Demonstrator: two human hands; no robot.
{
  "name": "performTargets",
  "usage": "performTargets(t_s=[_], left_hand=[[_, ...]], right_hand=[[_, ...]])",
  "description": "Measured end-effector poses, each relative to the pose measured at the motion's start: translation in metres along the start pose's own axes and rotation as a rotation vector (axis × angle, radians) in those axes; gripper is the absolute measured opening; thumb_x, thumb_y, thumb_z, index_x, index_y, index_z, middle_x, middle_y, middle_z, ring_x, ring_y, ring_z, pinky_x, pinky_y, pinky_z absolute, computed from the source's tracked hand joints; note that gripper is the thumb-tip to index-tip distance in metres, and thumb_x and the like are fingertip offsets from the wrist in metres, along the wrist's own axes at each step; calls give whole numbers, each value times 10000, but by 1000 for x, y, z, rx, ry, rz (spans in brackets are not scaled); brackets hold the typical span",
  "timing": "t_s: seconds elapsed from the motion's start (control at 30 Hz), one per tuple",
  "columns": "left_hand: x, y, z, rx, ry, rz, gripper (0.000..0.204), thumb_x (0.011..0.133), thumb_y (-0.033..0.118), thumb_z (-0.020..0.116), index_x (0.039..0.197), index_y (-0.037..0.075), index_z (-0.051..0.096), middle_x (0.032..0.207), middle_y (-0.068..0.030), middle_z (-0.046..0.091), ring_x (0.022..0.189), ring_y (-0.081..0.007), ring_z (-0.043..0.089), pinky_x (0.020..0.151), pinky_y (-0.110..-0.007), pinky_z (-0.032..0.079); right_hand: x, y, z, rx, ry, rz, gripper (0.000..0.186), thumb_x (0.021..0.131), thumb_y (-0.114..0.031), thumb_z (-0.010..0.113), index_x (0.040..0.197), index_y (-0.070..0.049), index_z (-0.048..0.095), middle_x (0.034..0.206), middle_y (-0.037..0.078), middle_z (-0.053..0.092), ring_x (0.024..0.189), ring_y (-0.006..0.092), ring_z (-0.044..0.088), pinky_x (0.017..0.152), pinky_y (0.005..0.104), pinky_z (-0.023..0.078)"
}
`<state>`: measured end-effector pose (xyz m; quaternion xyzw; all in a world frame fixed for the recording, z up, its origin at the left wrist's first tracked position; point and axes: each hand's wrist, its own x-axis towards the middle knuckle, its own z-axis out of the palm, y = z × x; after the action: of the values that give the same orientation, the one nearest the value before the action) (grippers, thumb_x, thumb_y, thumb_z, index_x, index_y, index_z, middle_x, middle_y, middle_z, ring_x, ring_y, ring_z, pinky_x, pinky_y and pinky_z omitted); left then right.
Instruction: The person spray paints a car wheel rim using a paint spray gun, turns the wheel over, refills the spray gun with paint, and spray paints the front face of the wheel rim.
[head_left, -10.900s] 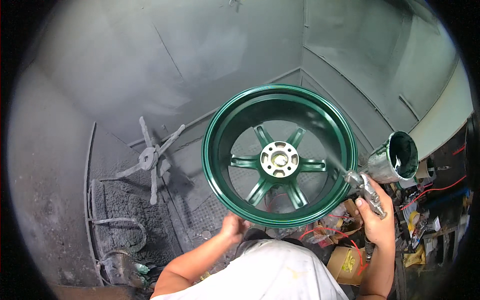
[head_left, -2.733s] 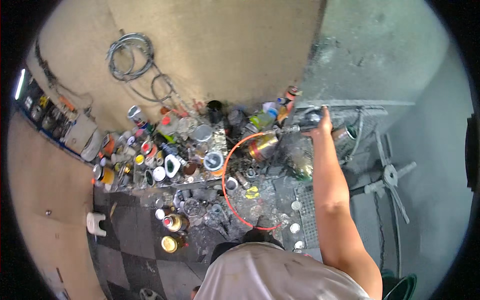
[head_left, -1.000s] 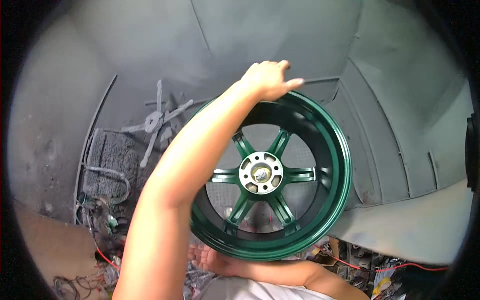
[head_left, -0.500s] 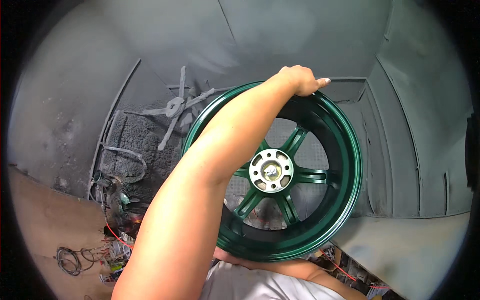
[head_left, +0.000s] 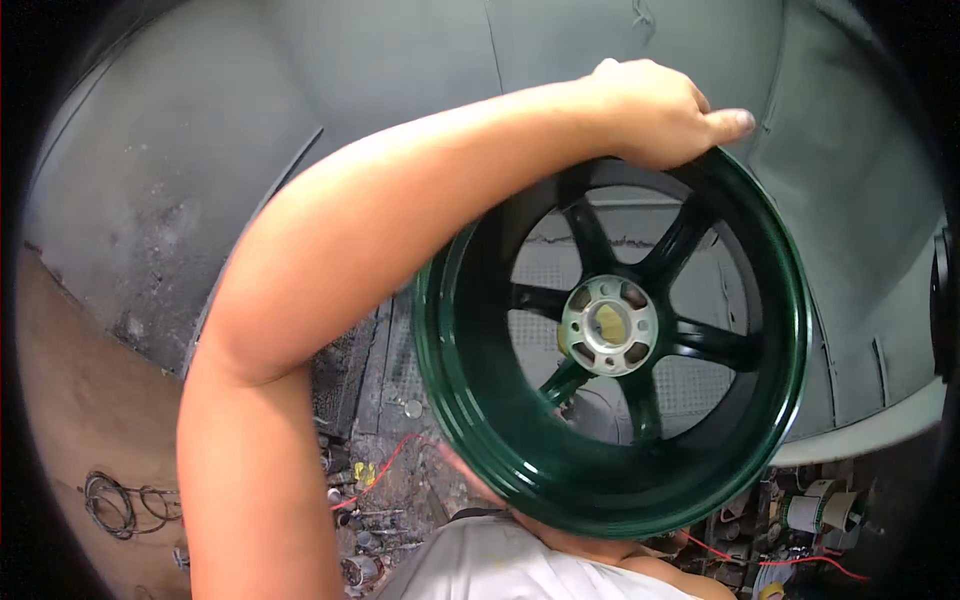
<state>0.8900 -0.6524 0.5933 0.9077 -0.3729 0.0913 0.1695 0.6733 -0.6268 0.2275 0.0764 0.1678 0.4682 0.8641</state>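
Note:
A glossy green car wheel rim (head_left: 480, 425) with several spokes and a bare metal hub (head_left: 641, 327) is held up in front of me, tilted. My left arm reaches across it, and my left hand (head_left: 665, 115) is closed over its upper edge, thumb pointing right. Low down, my right hand (head_left: 468, 472) is mostly hidden behind the wheel rim. Only part of it shows at the lower left edge, where it holds the wheel from beneath. Floor grating shows between the spokes.
Grey, paint-dusted walls (head_left: 400, 60) surround the work area. At the lower left lies a coiled dark cable (head_left: 110, 503). A red hose (head_left: 385, 468) runs over the cluttered floor. To the lower right stand shelves with rolls of tape or material (head_left: 805, 508).
Both hands have carried the wheel rim rightward in view; it has turned and tilted. My left hand is higher and further right. The cross-shaped grey stand no longer shows.

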Motion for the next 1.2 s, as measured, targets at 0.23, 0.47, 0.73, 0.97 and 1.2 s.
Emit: performTargets(t_s=[0.23,0.47,0.73,0.97,1.2], left_hand=[[-174,-31,-150,-109,104,77,731,1110,590,298,971,-20,677,928,-156,662,924,-268,603,955,-409,467],[-229,-64,-158,114,-5,-245,668,1109,532,306,1141,59,777,1083,-174,761,1081,-358,675,1074,-470,438],[-209,-212,67,-339,14,-549,514,1041,477,437,1098,72,749,1106,-251,713,1014,-457,667,1032,-507,489],[-252,-259,340,-826,50,-1064,493,1030,467,459,1143,67,725,1138,-261,705,1048,-458,665,1026,-510,494],[-257,-244,443,-888,99,-1277,481,1019,457,482,1187,63,701,1170,-270,698,1082,-459,663,1020,-513,500]], right_hand=[[-6,-3,22,-325,80,-432,488,1059,-321,566,1402,27,547,1356,200,620,1298,296,581,1173,443,455],[-44,-31,13,-478,209,-772,518,1059,-349,548,1411,30,541,1370,214,610,1308,311,573,1173,444,445],[-113,-122,-11,-570,459,-1094,552,1059,-382,528,1422,33,534,1385,229,598,1321,329,564,1174,444,435],[-145,-218,-72,-624,778,-1133,583,1059,-411,510,1432,37,528,1399,242,588,1332,344,556,1175,444,425],[-138,-299,-110,-775,961,-1048,615,1059,-440,492,1442,40,521,1412,255,578,1342,359,548,1175,445,416]])
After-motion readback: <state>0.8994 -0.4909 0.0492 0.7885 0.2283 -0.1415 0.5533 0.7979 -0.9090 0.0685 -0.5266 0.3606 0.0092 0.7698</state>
